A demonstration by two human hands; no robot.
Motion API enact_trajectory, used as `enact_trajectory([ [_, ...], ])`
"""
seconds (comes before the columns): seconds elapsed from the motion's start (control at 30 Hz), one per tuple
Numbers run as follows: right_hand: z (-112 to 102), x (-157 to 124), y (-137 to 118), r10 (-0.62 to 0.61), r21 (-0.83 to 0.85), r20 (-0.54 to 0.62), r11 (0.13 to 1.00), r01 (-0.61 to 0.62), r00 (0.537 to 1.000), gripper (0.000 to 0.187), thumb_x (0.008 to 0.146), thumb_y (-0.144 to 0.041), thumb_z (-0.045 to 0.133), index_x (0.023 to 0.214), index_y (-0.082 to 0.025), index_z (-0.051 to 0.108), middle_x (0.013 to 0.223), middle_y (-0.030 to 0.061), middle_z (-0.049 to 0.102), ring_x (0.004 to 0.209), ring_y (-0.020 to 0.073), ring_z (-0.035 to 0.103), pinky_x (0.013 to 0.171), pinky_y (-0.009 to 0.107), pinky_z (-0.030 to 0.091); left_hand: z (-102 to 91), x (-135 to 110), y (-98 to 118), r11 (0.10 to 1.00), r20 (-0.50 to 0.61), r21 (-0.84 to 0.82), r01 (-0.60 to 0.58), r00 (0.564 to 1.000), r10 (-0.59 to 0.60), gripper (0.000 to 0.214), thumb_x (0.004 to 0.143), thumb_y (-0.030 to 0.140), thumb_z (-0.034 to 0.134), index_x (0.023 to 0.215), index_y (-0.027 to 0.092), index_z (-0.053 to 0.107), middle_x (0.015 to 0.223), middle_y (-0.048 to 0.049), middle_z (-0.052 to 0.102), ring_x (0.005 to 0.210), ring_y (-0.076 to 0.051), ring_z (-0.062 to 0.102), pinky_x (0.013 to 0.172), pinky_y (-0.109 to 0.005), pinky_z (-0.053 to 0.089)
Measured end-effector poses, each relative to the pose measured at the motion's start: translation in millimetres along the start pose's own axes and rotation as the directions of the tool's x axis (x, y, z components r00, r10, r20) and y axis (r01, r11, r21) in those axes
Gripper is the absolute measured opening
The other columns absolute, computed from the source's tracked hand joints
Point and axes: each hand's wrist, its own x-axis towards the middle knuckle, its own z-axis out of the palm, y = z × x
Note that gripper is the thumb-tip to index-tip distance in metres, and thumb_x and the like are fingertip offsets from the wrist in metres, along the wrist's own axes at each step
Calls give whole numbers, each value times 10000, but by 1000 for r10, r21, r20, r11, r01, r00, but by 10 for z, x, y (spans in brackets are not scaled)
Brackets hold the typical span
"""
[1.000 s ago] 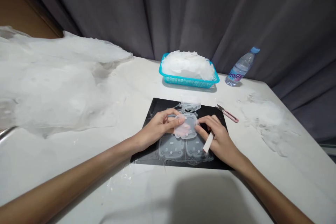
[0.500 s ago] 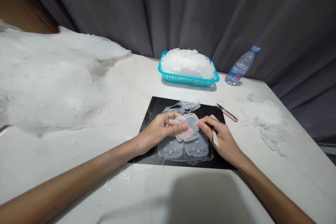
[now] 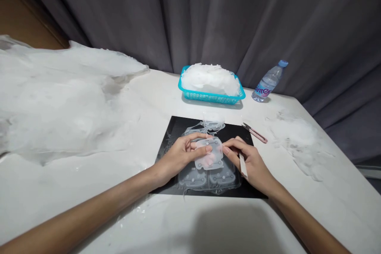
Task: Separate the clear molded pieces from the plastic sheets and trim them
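Observation:
My left hand (image 3: 181,154) pinches a small translucent rubbery piece (image 3: 209,154) and holds it just above the black mat (image 3: 175,127). My right hand (image 3: 248,160) touches the piece's right edge with its fingertips, while a thin white tool (image 3: 243,165) is tucked between its fingers. Under the piece, a clear moulded sheet (image 3: 208,176) with similar shapes lies flat on the mat. Thin torn trimmings (image 3: 208,125) lie at the mat's far edge.
A turquoise basket (image 3: 195,95) heaped with white pieces stands behind the mat. Pink-handled snips (image 3: 255,133) lie right of the mat. A water bottle (image 3: 267,82) stands at the back right. White scraps (image 3: 297,139) lie right, and a big translucent heap (image 3: 59,95) covers the left.
Both hands stay at the piece; my fingers have shifted along its edges. The white tool in my right hand has turned more upright. The view has tilted slightly.

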Motion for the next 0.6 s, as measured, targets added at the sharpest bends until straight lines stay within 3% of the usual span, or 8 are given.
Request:
enact_trajectory([
  [0.2, -36, -15, -10, -4, -5, 19, 1000, 4, 1000, 188, 1026, -358, 607, 967, -237, 738, 788, 4, 570, 789, 193, 479, 738, 327, 385, 5, -4, -5, 999, -6, -36, 13, 1000, -14, 492, 838, 443, 848, 1210, 158, 698, 894, -75, 801, 762, -191, 737, 732, -282, 550],
  [0.37, -43, -23, -5, -11, -22, 32, 1000, 11, 999, 185, 1031, -344, 595, 960, -248, 737, 792, 13, 624, 790, 207, 487, 740, 339, 401, 21, -8, 11, 998, -4, -69, 12, 1000, -12, 437, 830, 422, 856, 1132, 135, 723, 916, -86, 799, 749, -177, 728, 712, -260, 541],
  [0.6, 45, 88, 169, -86, -285, -103, 957, 53, 991, 157, 989, -207, 563, 936, -231, 709, 882, 58, 724, 868, 255, 572, 784, 384, 440, 43, -64, 10, 995, 137, -50, 85, 988, -77, 374, 850, 458, 827, 1018, 139, 730, 856, -69, 791, 685, -140, 690, 657, -218, 495],
])
